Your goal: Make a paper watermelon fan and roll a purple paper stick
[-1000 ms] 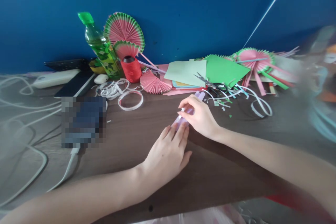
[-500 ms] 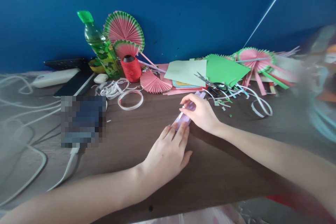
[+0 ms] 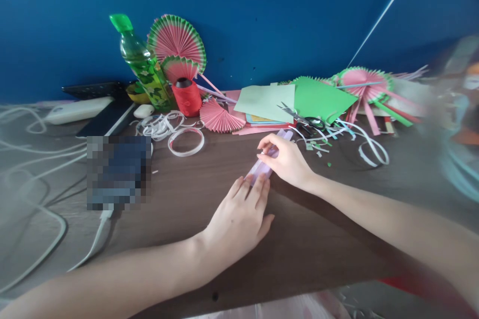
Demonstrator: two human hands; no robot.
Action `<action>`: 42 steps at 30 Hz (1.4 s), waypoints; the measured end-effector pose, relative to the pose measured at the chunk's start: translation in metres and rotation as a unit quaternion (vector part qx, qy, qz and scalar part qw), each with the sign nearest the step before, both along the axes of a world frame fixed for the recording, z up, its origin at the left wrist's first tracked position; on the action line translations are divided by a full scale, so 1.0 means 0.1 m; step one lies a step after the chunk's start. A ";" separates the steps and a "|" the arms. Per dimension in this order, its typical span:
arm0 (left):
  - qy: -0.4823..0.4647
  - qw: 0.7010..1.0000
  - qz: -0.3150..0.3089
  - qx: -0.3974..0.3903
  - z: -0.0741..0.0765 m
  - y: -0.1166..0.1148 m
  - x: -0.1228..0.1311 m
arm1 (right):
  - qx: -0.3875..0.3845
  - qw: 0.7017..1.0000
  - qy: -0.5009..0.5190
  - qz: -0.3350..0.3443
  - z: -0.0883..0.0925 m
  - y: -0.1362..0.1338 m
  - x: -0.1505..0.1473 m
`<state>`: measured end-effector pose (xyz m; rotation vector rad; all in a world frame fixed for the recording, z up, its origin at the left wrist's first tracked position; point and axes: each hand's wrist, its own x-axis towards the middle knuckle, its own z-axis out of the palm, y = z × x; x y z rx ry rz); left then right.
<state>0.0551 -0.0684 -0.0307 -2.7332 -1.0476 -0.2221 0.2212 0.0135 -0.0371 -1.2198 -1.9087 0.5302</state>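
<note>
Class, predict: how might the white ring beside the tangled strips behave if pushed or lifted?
The white ring lies flat, so a push would probably slide it. Stood on edge, it could roll, being round. Its thin band and open centre suggest it is light.

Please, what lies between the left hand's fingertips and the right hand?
In the head view, part of the lilac paper strip shows there; the left hand rests on its near end.
</note>
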 end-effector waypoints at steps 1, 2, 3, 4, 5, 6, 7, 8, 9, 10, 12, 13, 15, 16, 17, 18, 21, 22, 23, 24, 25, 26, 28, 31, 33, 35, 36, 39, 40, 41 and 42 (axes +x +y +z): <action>0.001 1.000 0.000 -0.002 0.00 0.00 0.00 | -0.003 1.000 0.000 -0.001 0.00 0.00 0.00; 0.002 1.000 0.000 -0.003 0.00 0.00 0.00 | -0.006 1.000 -0.001 -0.003 0.00 0.00 0.00; 0.002 1.000 0.000 -0.005 0.01 0.00 0.00 | -0.008 1.000 -0.001 -0.004 0.00 0.00 0.00; 0.002 1.000 0.000 -0.007 0.01 0.00 0.00 | -0.009 1.000 -0.001 -0.005 0.00 0.00 0.00; 0.001 1.000 0.000 -0.009 0.01 0.00 0.00 | -0.009 1.000 -0.001 -0.006 0.00 0.00 0.00; 0.001 1.000 0.000 -0.011 0.01 0.00 0.00 | -0.009 1.000 -0.002 -0.007 0.00 0.00 0.00; 0.000 1.000 0.000 -0.012 0.01 0.00 0.00 | -0.009 1.000 -0.003 -0.008 0.00 0.00 0.00; -0.001 1.000 0.000 -0.014 0.01 0.00 0.00 | -0.009 1.000 -0.003 -0.009 0.00 0.00 0.00; -0.001 1.000 0.000 -0.015 0.01 0.00 0.00 | -0.009 1.000 -0.004 -0.009 0.00 0.00 0.00; -0.002 1.000 0.001 -0.017 0.01 0.00 0.00 | -0.009 1.000 -0.004 -0.009 0.00 0.01 0.00; -0.002 1.000 0.003 -0.022 0.01 -0.01 0.00 | -0.009 1.000 -0.006 -0.009 0.00 0.01 0.01; -0.002 1.000 0.003 -0.023 0.01 -0.01 0.00 | -0.009 1.000 -0.009 -0.008 0.00 0.01 0.01; -0.003 1.000 0.003 -0.024 0.01 -0.01 0.00 | -0.008 1.000 -0.015 -0.010 0.00 0.02 0.00; -0.003 1.000 0.003 -0.024 0.01 0.00 0.00 | -0.006 1.000 -0.019 -0.010 0.00 0.02 0.00; -0.003 1.000 0.003 -0.023 0.01 0.00 0.00 | -0.005 1.000 -0.023 -0.010 0.00 0.02 0.00; -0.004 1.000 0.003 -0.023 0.01 0.00 0.00 | -0.003 1.000 -0.026 -0.010 0.00 0.03 0.00; -0.005 1.000 0.005 -0.023 0.01 0.00 0.00 | 0.007 0.999 -0.033 -0.010 0.00 0.03 0.00; -0.005 1.000 0.004 -0.024 0.01 0.00 0.00 | 0.010 0.999 -0.035 -0.009 0.01 0.03 -0.01; -0.005 1.000 0.003 -0.024 0.00 0.00 0.00 | 0.013 0.999 -0.037 -0.008 0.01 0.03 -0.01; -0.004 1.000 0.003 -0.025 0.00 0.00 0.00 | 0.014 0.999 -0.039 -0.007 0.01 0.03 -0.01; -0.004 1.000 0.003 -0.025 0.00 0.00 0.00 | 0.014 0.999 -0.042 -0.006 0.00 0.03 -0.01; -0.003 1.000 0.003 -0.026 0.01 0.00 0.00 | 0.015 0.999 -0.044 -0.005 0.00 0.03 0.00; -0.003 1.000 0.004 -0.026 0.01 0.00 0.00 | 0.020 0.999 -0.048 -0.003 0.00 0.03 0.00; -0.005 1.000 0.005 -0.025 0.01 0.00 0.00 | 0.036 0.998 -0.046 -0.001 -0.01 0.05 0.01; -0.006 1.000 0.004 -0.026 0.01 0.00 0.00 | 0.042 0.998 -0.043 -0.001 -0.01 0.06 0.02; -0.007 1.000 0.003 -0.026 0.01 0.00 0.00 | 0.040 0.998 -0.041 0.001 -0.01 0.07 0.02; -0.007 1.000 0.003 -0.026 0.00 0.00 0.00 | 0.035 0.999 -0.040 0.002 -0.01 0.07 0.02; -0.007 1.000 0.004 -0.024 0.00 0.00 0.00 | 0.018 0.999 -0.034 0.003 -0.01 0.08 0.03; -0.007 1.000 0.004 -0.024 0.00 0.00 0.00 | 0.016 0.999 -0.030 0.003 -0.02 0.09 0.04; -0.008 1.000 0.004 -0.025 0.00 0.00 0.00 | 0.017 1.000 -0.025 0.004 -0.02 0.09 0.04; -0.009 1.000 0.004 -0.025 0.00 0.00 0.00 | 0.018 1.000 -0.020 0.004 -0.02 0.10 0.04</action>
